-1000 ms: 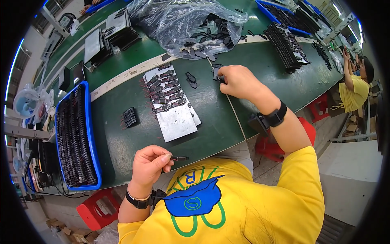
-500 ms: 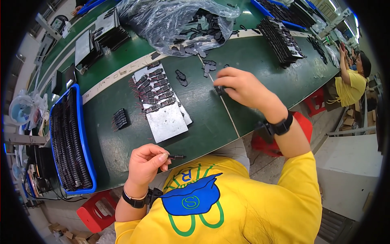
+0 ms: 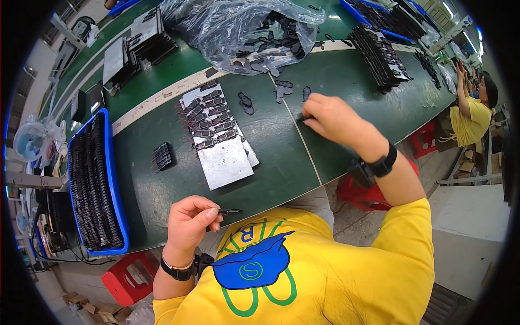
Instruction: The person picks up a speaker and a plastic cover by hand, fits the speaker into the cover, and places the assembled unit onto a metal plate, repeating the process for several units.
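My left hand [image 3: 192, 223] is closed at the table's front edge, pinching a slim black part [image 3: 232, 211] between thumb and index finger. Over the table to the right, my right hand [image 3: 337, 122] reaches forward with its fingers closed around a small black piece [image 3: 301, 119], mostly hidden by them. Between the hands lies a silvery plate [image 3: 227, 168], with rows of small black rectangular parts [image 3: 221, 117] with thin red wires on its far part. Loose dark flat pieces [image 3: 246, 103] lie beside the plate, and another piece [image 3: 307, 93] is just beyond my right fingers.
A blue tray [image 3: 112, 184] packed with black parts stands at the left, near a small black stack [image 3: 162, 157]. A clear plastic bag [image 3: 206, 32] spills dark pieces at the back. Stacked plates [image 3: 379, 57] stand far right. A person in yellow [image 3: 470, 116] sits beyond.
My right hand has shifted slightly right, keeping its fingers closed on the small black piece. My left hand still pinches the slim black part, and the view has shifted a little.
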